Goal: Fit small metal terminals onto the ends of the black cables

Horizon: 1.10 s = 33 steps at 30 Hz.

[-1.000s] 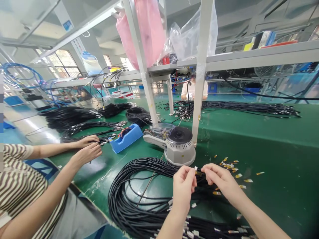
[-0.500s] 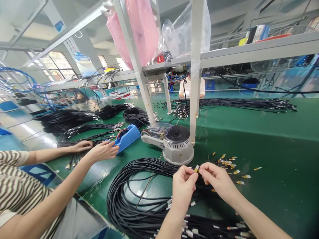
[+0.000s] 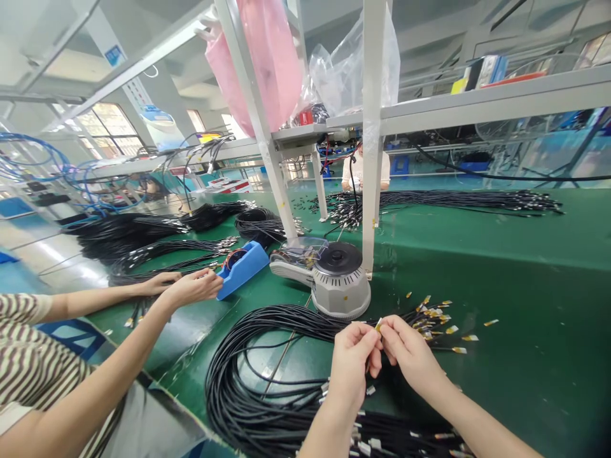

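My left hand (image 3: 351,369) and my right hand (image 3: 410,359) meet above the green table (image 3: 525,318), both pinched on the tip of a thin black cable (image 3: 379,327) with a small yellow-and-white piece at its end. Below them lies a big coil of black cables (image 3: 258,381) with white-tagged ends. Several cable ends wrapped in yellow tape (image 3: 436,321) fan out just right of my hands. A grey tape dispenser machine (image 3: 334,277) stands right behind them.
A co-worker in a striped shirt (image 3: 33,369) sits at my left, one hand (image 3: 193,287) at a blue tape holder (image 3: 241,267). More black cable bundles (image 3: 128,232) lie at left and far back. White shelf posts (image 3: 370,165) rise behind the dispenser. Another person (image 3: 365,168) works opposite.
My hands have drawn closer together and slightly lower on the cable tip. The co-worker's near hand has moved right from the cables to the blue tape holder.
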Available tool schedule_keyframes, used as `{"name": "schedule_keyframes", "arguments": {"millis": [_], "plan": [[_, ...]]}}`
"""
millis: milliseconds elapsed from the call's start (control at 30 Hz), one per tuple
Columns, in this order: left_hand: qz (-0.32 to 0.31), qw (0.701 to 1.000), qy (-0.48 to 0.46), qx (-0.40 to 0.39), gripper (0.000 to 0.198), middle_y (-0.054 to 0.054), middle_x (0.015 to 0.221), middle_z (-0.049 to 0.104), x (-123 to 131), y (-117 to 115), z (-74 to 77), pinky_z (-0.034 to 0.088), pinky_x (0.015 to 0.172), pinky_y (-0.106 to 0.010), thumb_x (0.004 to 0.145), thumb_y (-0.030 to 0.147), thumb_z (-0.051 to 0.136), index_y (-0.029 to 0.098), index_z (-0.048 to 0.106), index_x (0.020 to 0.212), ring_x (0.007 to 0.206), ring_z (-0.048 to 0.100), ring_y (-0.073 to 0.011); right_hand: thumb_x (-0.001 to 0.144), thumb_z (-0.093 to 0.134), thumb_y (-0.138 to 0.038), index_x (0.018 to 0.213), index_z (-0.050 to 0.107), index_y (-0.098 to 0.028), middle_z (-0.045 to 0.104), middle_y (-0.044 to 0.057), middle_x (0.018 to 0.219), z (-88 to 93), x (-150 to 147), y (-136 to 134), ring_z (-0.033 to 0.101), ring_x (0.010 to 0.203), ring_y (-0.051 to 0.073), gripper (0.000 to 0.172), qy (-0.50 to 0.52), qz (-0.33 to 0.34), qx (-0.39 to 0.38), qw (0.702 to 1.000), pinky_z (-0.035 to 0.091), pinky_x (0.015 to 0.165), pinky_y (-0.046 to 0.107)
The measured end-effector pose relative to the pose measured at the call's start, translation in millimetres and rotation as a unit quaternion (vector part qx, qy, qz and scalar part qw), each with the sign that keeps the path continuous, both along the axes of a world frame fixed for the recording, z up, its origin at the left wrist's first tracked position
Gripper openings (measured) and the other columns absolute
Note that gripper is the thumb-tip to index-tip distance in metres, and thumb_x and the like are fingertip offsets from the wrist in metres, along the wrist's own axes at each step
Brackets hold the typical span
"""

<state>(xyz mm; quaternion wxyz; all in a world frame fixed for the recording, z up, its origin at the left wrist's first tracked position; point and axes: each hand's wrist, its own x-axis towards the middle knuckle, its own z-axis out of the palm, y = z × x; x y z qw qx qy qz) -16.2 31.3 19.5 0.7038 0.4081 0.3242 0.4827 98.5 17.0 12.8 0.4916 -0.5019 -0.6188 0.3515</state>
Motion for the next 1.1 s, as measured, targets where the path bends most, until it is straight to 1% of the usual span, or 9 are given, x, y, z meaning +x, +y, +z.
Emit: {"name": "schedule_keyframes", "arguments": {"millis": [233,333,467,533,600,700,833,967,1100], "plan": [[0.016,1.000,0.013,0.015,0.025,0.004,0.037,0.043,1.3,-1.6,0.1,0.020,0.032,-0.016,0.071,0.033,0.059,0.012,0.051,0.061,0.030,0.031,-0.0036,0.087,0.041,-0.047,0.069,0.043,-0.019,0.034,-0.008,0.046,-2.3,-1.9,0.1,0.031,0.038,0.010,0.033,0.069,-0.005,-0.031,0.997,0.026,0.039,0.022],[-0.021,0.999,0.018,0.021,0.027,0.004,0.036,0.043,-0.7,-0.4,0.8,0.018,0.031,-0.016,0.073,0.034,0.057,0.012,0.051,0.060,0.029,0.031,-0.0036,0.085,0.044,-0.050,0.068,0.043,-0.019,0.037,-0.008,0.047,0.3,0.4,-0.9,0.032,0.038,0.010,0.035,0.093,0.011,-0.039,0.995,0.025,0.038,0.022],[-0.105,0.994,0.018,0.028,0.033,0.001,0.041,0.047,-3.6,1.9,2.4,0.018,0.032,-0.017,0.075,0.037,0.054,0.011,0.051,0.056,0.029,0.037,-0.0044,0.086,0.045,-0.045,0.079,0.046,-0.019,0.050,-0.005,0.051,2.9,4.1,-3.1,0.045,0.043,0.013,0.027,0.124,0.065,-0.037,0.990,0.034,0.044,0.024],[-0.134,0.991,0.011,0.025,0.032,0.000,0.045,0.049,-5.2,2.1,3.5,0.019,0.033,-0.017,0.074,0.038,0.054,0.010,0.052,0.058,0.031,0.040,-0.0050,0.088,0.044,-0.040,0.082,0.047,-0.019,0.053,-0.004,0.049,3.7,5.5,-4.4,0.051,0.047,0.015,0.022,0.106,0.072,-0.018,0.992,0.038,0.049,0.026],[-0.158,0.987,0.012,0.015,0.031,0.000,0.047,0.050,-7.6,2.1,4.9,0.019,0.033,-0.018,0.074,0.038,0.054,0.011,0.052,0.060,0.031,0.040,-0.0053,0.089,0.042,-0.036,0.076,0.047,-0.019,0.056,-0.003,0.048,4.6,6.8,-5.6,0.052,0.048,0.016,0.021,0.067,0.058,0.001,0.996,0.039,0.051,0.026],[-0.188,0.981,0.047,0.023,0.029,-0.001,0.051,0.051,-12.7,3.1,6.9,0.024,0.036,-0.019,0.075,0.037,0.052,0.010,0.053,0.061,0.034,0.041,-0.0055,0.090,0.039,-0.033,0.071,0.046,-0.020,0.057,-0.002,0.049,6.2,8.9,-6.7,0.049,0.046,0.015,0.024,0.017,0.044,0.019,0.999,0.037,0.047,0.025],[-0.193,0.974,0.106,0.045,0.020,0.001,0.049,0.049,-18.2,5.7,6.8,0.025,0.039,-0.018,0.069,0.030,0.058,0.010,0.057,0.067,0.036,0.040,-0.0053,0.087,0.041,-0.031,0.068,0.048,-0.019,0.053,-0.002,0.053,8.5,13.2,-6.5,0.044,0.042,0.012,0.024,-0.026,0.035,0.030,0.999,0.034,0.042,0.022],[-0.197,0.976,0.091,0.034,0.020,0.002,0.048,0.046,-18.2,6.4,5.5,0.020,0.038,-0.018,0.070,0.030,0.056,0.010,0.058,0.067,0.036,0.036,-0.0043,0.087,0.042,-0.033,0.069,0.050,-0.018,0.052,-0.003,0.050,10.8,22.3,-3.5,0.042,0.039,0.011,0.025,-0.029,0.072,0.001,0.997,0.033,0.040,0.021],[-0.182,0.978,0.102,0.027,0.021,0.002,0.047,0.046,-14.4,5.3,5.2,0.021,0.038,-0.019,0.068,0.031,0.057,0.010,0.057,0.065,0.036,0.038,-0.0054,0.089,0.042,-0.036,0.072,0.053,-0.016,0.049,-0.004,0.045,14.2,33.1,0.0,0.045,0.040,0.011,0.028,-0.037,0.124,-0.022,0.991,0.037,0.045,0.022]]}}
